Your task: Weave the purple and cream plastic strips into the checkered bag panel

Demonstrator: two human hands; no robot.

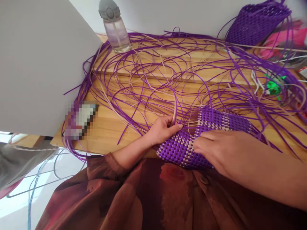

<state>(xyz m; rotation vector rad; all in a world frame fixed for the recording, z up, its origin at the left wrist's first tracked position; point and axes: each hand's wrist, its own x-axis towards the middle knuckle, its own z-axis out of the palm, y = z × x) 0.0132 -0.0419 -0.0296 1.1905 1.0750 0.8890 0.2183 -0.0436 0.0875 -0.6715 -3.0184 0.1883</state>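
A partly woven purple and beige basket [177,147] lies at the table's front edge, against my clothing. Long loose purple and beige plastic strands [176,108] run out from its edges. At the basket's left edge my left hand [164,130] is closed, thumb pressed toward the fingers, with strands rising between them. My right hand [213,143] rests over the middle of the weave, its fingers curled and pinched together. Whatever its fingertips hold is hidden.
Tangled strands spread across the wooden table [105,115]. A water bottle [117,35] stands at the back left, and a blurred-out phone-like object [82,119] lies at the left. Back right are another purple woven basket [254,25], pink plastic [285,40] and a green item [273,86].
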